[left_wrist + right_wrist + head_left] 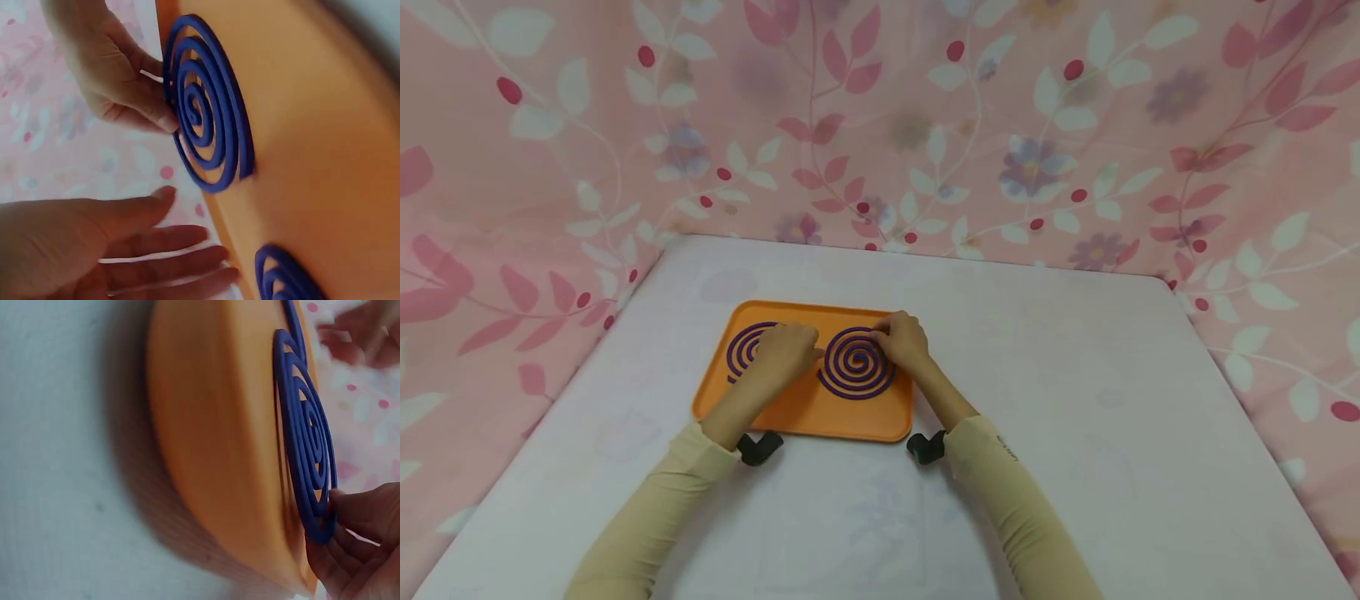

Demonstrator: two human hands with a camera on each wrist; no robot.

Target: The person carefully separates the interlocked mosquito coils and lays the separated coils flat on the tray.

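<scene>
Two purple spiral mosquito coils lie side by side over an orange tray (pixel 820 423). My right hand (pixel 904 339) pinches the outer ring of the right mosquito coil (pixel 859 359) between thumb and fingers. In the right wrist view that coil (pixel 287 419) is tilted, with the fingers at its rim. My left hand (pixel 785 357) hovers over the tray between the coils, partly covering the left coil (pixel 729 358). In the left wrist view the left hand's fingers (pixel 169 244) are extended, apart from the coil, with nothing between them and the thumb.
The tray has a raised rim and sits on a white cloth-covered table (pixel 1060 400). A pink floral curtain (pixel 880 125) stands behind and along the sides. Black wrist pieces (pixel 761 448) hang under both forearms near the tray's front edge.
</scene>
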